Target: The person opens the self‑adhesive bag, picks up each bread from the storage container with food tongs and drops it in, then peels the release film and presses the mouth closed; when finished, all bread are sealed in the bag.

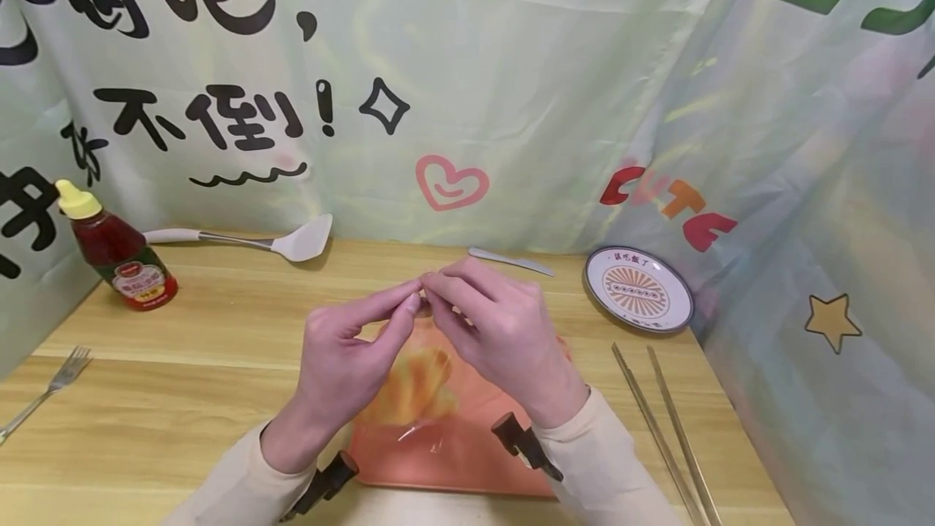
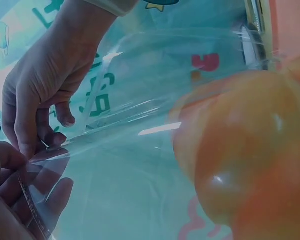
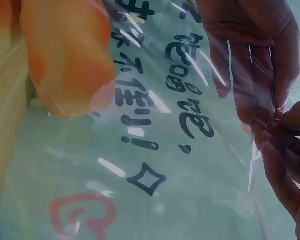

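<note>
In front of me both hands meet at the top edge of a clear plastic bag. My left hand pinches that edge between thumb and fingers. Close against it, the fingertips of my right hand pinch the same edge. A printed strip runs along the bag's edge in the left wrist view. Inside the bag sits a glossy golden-orange piece of bread, hanging below the fingers. In the head view it overlaps a coral-coloured board, partly hidden by the hands.
A red sauce bottle with a yellow cap and a white spatula stand and lie at back left. A fork is at left. Behind the hands lies a knife. At right are a round plate and two chopsticks.
</note>
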A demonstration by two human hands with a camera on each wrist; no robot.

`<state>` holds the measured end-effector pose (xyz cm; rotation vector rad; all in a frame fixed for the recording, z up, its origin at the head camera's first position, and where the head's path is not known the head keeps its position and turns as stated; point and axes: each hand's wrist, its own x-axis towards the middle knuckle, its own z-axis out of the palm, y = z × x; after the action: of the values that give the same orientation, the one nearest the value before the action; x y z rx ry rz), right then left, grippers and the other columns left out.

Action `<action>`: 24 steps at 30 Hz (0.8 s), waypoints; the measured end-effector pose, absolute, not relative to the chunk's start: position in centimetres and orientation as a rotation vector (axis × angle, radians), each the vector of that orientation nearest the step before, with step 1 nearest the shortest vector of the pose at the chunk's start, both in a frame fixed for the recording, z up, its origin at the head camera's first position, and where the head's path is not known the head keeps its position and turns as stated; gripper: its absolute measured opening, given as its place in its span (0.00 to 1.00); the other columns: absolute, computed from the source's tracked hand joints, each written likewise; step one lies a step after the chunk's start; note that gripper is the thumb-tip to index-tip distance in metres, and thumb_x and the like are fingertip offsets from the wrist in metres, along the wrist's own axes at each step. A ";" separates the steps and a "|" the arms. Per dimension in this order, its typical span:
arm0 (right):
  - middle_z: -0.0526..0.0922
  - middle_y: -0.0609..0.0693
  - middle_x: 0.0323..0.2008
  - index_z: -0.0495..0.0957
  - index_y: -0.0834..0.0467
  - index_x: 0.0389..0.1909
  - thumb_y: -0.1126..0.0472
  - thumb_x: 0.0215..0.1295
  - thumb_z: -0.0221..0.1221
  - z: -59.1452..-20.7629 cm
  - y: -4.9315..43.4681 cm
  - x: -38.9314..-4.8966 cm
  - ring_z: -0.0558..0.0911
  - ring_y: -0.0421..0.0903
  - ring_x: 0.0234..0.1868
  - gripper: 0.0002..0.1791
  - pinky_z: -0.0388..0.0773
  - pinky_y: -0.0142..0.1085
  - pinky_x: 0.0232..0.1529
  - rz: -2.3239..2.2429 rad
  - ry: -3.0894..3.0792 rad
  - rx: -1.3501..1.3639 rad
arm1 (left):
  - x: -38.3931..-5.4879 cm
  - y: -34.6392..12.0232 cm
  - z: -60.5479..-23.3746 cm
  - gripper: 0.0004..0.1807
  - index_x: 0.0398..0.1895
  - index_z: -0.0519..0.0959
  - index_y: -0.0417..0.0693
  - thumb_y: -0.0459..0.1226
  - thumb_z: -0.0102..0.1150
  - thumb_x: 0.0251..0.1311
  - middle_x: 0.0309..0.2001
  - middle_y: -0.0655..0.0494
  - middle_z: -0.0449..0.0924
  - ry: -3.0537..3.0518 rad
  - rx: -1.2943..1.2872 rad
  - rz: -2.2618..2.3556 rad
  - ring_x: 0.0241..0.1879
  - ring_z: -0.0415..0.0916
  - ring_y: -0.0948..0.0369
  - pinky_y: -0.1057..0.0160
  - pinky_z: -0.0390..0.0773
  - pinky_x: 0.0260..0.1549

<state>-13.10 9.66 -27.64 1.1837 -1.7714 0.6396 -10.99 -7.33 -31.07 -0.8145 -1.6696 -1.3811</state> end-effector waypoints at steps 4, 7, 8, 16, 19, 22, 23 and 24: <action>0.83 0.48 0.29 0.84 0.61 0.32 0.72 0.55 0.64 -27.6 9.6 -13.1 0.82 0.41 0.25 0.05 0.79 0.29 0.24 0.597 -1.750 1.163 | -10.9 -7.4 -31.0 0.11 0.40 0.86 0.33 0.21 0.62 0.52 0.38 0.47 0.86 -1.666 -0.824 -1.325 0.36 0.86 0.57 0.68 0.83 0.35; 0.83 0.47 0.28 0.84 0.61 0.30 0.72 0.53 0.64 -27.6 9.6 -13.2 0.81 0.41 0.23 0.05 0.77 0.28 0.22 0.610 -1.751 1.150 | -10.9 -7.5 -31.0 0.11 0.39 0.86 0.33 0.22 0.62 0.53 0.38 0.47 0.86 -1.668 -0.828 -1.300 0.35 0.86 0.57 0.69 0.82 0.33; 0.83 0.47 0.28 0.83 0.61 0.29 0.72 0.53 0.64 -27.5 9.6 -13.2 0.81 0.40 0.23 0.05 0.77 0.28 0.22 0.630 -1.749 1.149 | -10.9 -7.5 -31.0 0.11 0.39 0.86 0.33 0.23 0.62 0.53 0.37 0.48 0.86 -1.670 -0.828 -1.291 0.34 0.86 0.57 0.70 0.82 0.31; 0.79 0.47 0.25 0.80 0.60 0.29 0.72 0.57 0.59 -27.6 9.4 -13.4 0.78 0.38 0.22 0.05 0.77 0.25 0.26 0.780 -1.752 1.119 | -10.9 -7.6 -31.0 0.11 0.41 0.86 0.34 0.24 0.61 0.55 0.36 0.48 0.87 -1.673 -0.831 -1.281 0.32 0.86 0.58 0.73 0.80 0.25; 0.78 0.47 0.25 0.79 0.61 0.31 0.73 0.58 0.58 -27.7 9.3 -13.4 0.80 0.39 0.24 0.05 0.78 0.25 0.28 0.826 -1.770 1.098 | -10.9 -7.5 -31.0 0.11 0.41 0.86 0.32 0.23 0.61 0.55 0.35 0.48 0.87 -1.667 -0.831 -1.292 0.34 0.86 0.56 0.70 0.82 0.30; 0.78 0.48 0.25 0.78 0.61 0.31 0.73 0.58 0.57 -27.7 9.2 -13.3 0.81 0.39 0.26 0.05 0.79 0.26 0.29 0.852 -1.775 1.086 | -11.0 -7.4 -31.0 0.11 0.42 0.85 0.32 0.23 0.61 0.55 0.35 0.47 0.86 -1.660 -0.831 -1.296 0.34 0.86 0.56 0.70 0.82 0.28; 0.78 0.48 0.25 0.78 0.61 0.31 0.73 0.58 0.57 -27.7 9.2 -13.3 0.81 0.39 0.26 0.05 0.80 0.26 0.29 0.860 -1.778 1.083 | -11.0 -7.4 -31.0 0.11 0.42 0.85 0.32 0.23 0.61 0.55 0.35 0.48 0.86 -1.658 -0.829 -1.296 0.34 0.86 0.56 0.71 0.81 0.27; 0.79 0.48 0.26 0.78 0.61 0.32 0.73 0.59 0.57 -27.7 9.2 -13.3 0.82 0.39 0.26 0.05 0.80 0.26 0.29 0.868 -1.781 1.082 | -11.0 -7.4 -31.0 0.11 0.42 0.85 0.32 0.23 0.61 0.55 0.35 0.48 0.86 -1.656 -0.827 -1.297 0.34 0.86 0.56 0.71 0.81 0.26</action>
<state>-13.33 9.21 -27.74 1.0820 -1.7812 0.8681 -11.00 -7.35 -31.03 -0.8269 -1.6560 -1.2967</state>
